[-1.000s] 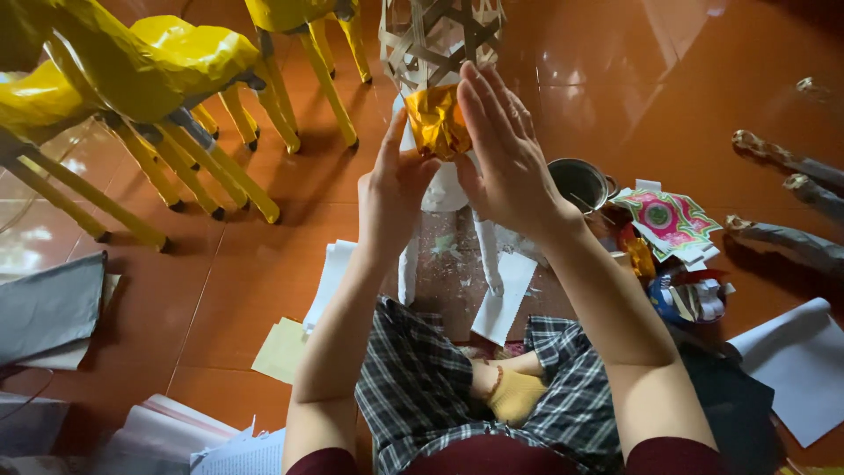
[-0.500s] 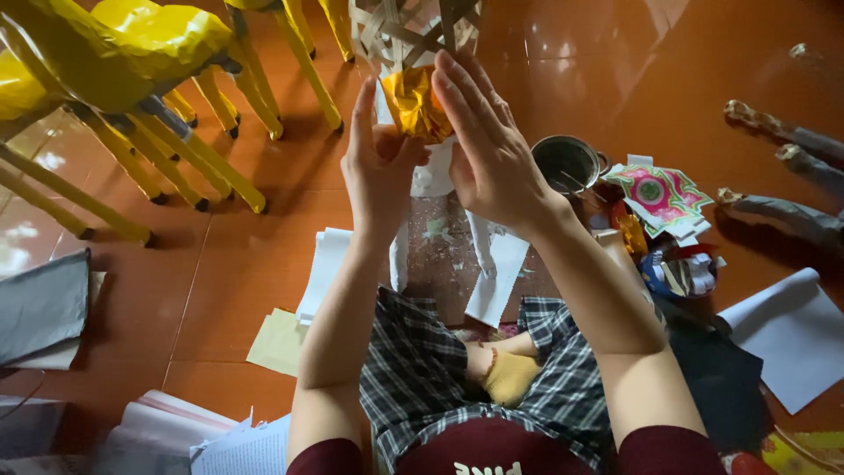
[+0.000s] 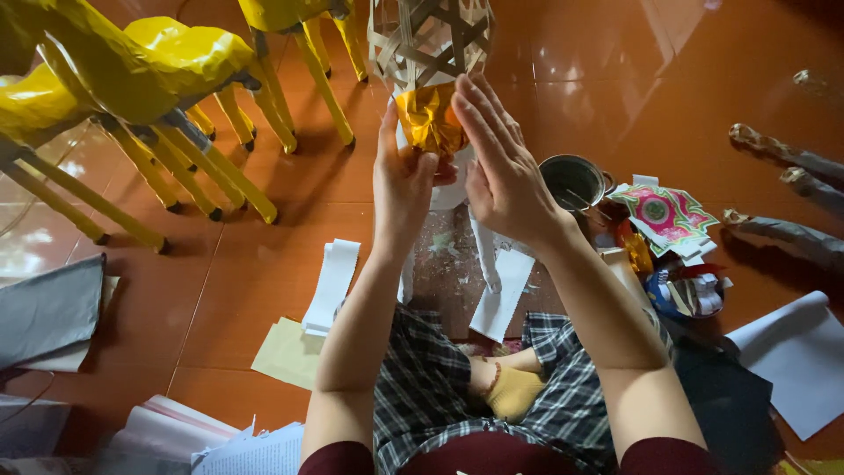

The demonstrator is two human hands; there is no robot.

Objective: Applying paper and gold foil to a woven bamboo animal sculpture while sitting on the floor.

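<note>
Woven bamboo frame (image 3: 429, 40), upper centre of the frame, its lower part wrapped in gold foil (image 3: 428, 119). Left hand (image 3: 403, 180) flat against the foil's left side, fingers straight; right hand (image 3: 501, 167) flat against its right side, fingers spread. Metal pot (image 3: 571, 182) right of the hands; white paper strips (image 3: 332, 283) on the floor (image 3: 264, 255) below; yellow stools (image 3: 149, 88) upper left

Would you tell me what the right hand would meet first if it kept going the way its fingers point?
Probably the woven bamboo frame just beyond the right hand; its fingertips already lie beside the gold foil, though depth is unclear.
</note>
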